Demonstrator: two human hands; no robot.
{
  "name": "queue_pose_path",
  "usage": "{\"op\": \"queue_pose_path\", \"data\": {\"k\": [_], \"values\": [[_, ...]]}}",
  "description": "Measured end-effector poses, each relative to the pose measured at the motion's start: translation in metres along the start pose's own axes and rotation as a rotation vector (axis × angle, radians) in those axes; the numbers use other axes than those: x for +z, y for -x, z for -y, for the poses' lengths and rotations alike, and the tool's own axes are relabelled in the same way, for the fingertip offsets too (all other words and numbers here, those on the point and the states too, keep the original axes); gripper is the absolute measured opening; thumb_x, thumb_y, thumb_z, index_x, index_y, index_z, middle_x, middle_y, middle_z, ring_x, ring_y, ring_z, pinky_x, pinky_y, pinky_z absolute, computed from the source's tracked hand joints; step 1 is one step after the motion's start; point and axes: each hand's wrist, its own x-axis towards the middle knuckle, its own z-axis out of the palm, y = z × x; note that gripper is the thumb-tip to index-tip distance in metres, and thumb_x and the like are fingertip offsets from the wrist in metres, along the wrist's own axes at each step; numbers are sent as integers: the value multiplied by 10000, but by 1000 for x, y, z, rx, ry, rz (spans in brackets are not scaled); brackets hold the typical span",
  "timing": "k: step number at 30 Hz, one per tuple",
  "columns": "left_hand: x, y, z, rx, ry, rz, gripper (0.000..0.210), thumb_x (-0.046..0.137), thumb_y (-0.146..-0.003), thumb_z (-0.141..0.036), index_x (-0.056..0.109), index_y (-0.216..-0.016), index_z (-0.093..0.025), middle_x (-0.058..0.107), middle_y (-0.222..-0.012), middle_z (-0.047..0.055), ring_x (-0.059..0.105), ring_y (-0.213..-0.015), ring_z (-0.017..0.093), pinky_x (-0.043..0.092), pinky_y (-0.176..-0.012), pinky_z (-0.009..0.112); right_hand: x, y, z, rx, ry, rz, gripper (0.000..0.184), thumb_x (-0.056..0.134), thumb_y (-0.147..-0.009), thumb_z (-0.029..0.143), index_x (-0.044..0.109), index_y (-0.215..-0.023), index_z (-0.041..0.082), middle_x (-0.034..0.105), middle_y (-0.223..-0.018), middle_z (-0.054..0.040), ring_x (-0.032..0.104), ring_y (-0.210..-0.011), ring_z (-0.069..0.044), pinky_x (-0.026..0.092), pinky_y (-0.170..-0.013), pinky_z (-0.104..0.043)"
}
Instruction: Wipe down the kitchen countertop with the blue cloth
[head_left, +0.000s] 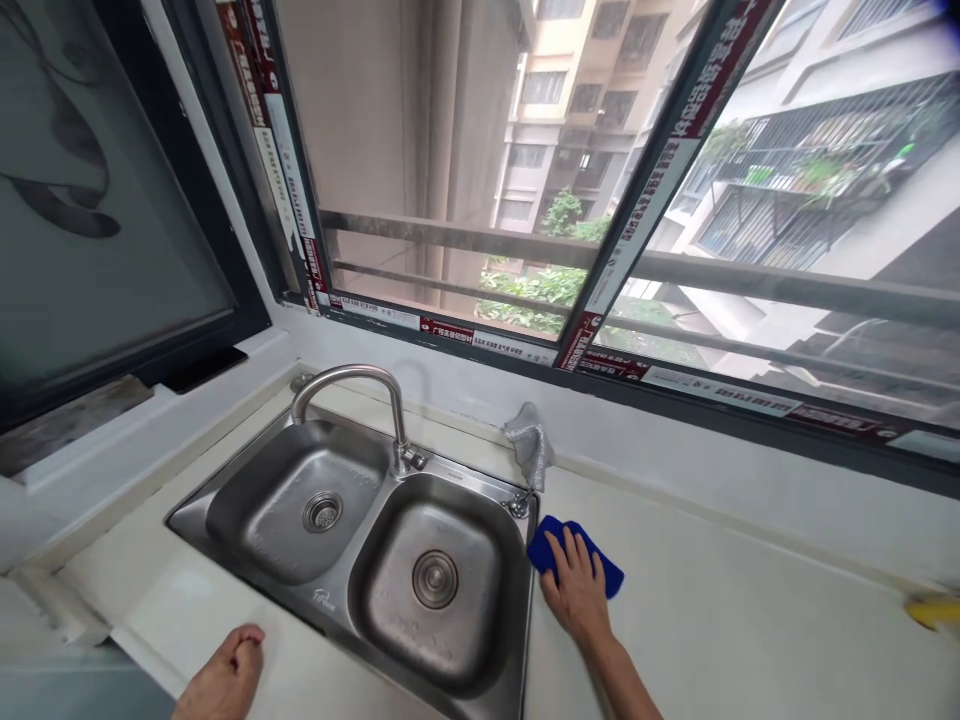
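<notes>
My right hand [577,590] lies over a blue cloth [611,577] on the white countertop, just right of the double sink. Its fingers are spread across the cloth and press it flat. At the lower left, my left hand [225,675] is closed in a fist near the counter's front edge, with nothing visible in it. Between the hands sits the stainless steel sink [337,605]. Both basins show water drops and a round drain. A curved faucet [352,370] reaches over the left basin.
A grey cloth [531,445] hangs by the sink's back right corner, beside a small metal fitting [519,505]. A dark flat object [206,369] rests on the left ledge. Something yellow [934,610] lies at the right edge. A framed window [450,335] runs behind the counter.
</notes>
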Motion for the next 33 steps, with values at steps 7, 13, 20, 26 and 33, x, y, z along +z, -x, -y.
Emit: {"op": "queue_pose_path", "data": {"k": [7,13,20,26,33], "values": [[2,-1,-1,-9,-26,-19,445,271,-903,-429,684,-1039,-331,676,-724,47,626,-681,262,406,-629,316,4,-78,0,62,30,69,597,356,-909,291,384,-1503,245,285,-1615,-76,225,-1485,-271,212,-1183,-515],[7,-3,2,7,-51,-36,468,242,-924,-433,683,-1041,-328,667,-712,49,618,-669,255,396,-617,312,6,-102,3,57,48,59,557,377,-914,293,453,-1461,222,291,-1611,-90,248,-1471,-282,209,-1180,-514],[6,-2,4,30,0,-53,426,304,-917,-409,711,-1013,-329,692,-713,53,605,-631,245,389,-595,309,-3,-62,21,-62,116,17,514,468,-895,271,528,-1402,214,301,-1592,-177,309,-1435,-364,271,-1124,-555],[10,0,6,52,33,-56,437,294,-922,-407,708,-1034,-326,701,-748,50,622,-674,236,387,-614,304,-17,-33,39,-156,158,56,403,537,-862,291,639,-1234,172,336,-1568,-201,323,-1410,-405,298,-1085,-591],[9,6,7,62,79,-60,448,291,-916,-394,718,-1033,-323,724,-834,61,637,-753,248,393,-643,314,-40,5,49,-290,105,145,329,524,-850,294,670,-1133,213,480,-1483,-141,335,-1401,-375,310,-1071,-577]]}}
